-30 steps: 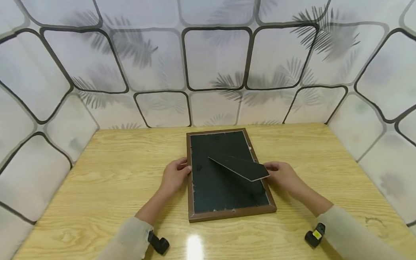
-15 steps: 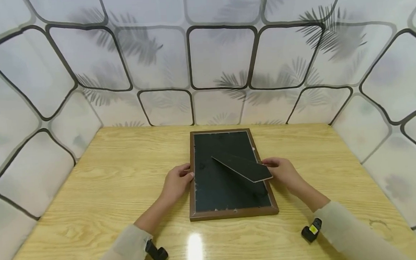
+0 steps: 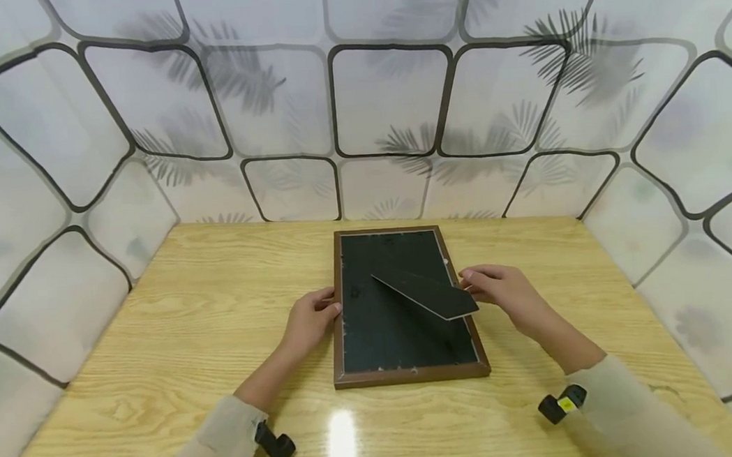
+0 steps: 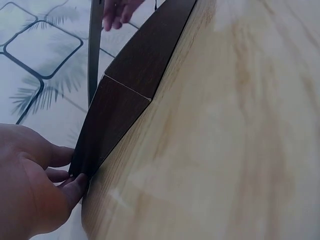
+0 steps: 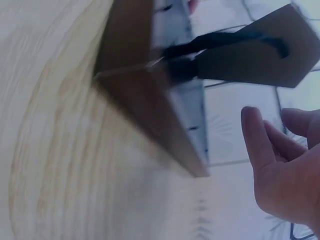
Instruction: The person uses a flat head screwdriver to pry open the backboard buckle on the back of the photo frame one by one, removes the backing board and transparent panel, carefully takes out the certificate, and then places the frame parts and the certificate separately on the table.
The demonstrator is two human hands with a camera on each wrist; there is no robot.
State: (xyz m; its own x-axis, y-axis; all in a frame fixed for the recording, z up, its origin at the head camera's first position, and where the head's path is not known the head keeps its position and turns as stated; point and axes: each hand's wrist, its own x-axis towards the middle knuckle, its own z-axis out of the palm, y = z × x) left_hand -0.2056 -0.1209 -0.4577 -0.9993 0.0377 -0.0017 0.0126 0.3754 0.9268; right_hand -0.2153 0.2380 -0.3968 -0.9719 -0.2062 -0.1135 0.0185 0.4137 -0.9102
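Note:
A brown picture frame (image 3: pixel 411 374) lies with its black backing board (image 3: pixel 379 339) up. Its flat easel stand (image 3: pixel 429 294) is swung out from the backing and slants toward the right side. My left hand (image 3: pixel 310 321) pinches the left edge of the frame, thumb and fingers meeting at the brown side (image 4: pixel 107 107) in the left wrist view. My right hand (image 3: pixel 510 295) hovers beside the right edge, near the stand's free end. In the right wrist view the right hand (image 5: pixel 287 165) is apart from the frame and holds nothing. A dark ribbon (image 5: pixel 225 40) runs along the stand's underside.
The frame rests on a light wood-grain table (image 3: pixel 218 279). Behind and at both sides stands a patterned cloth wall (image 3: pixel 383 101) with leaf shadows. A small black camera is strapped to each sleeve (image 3: pixel 227 433).
My right hand has let go of the frame's right edge and lifted outward to the right. My left hand stays at the left edge. The frame has hardly moved.

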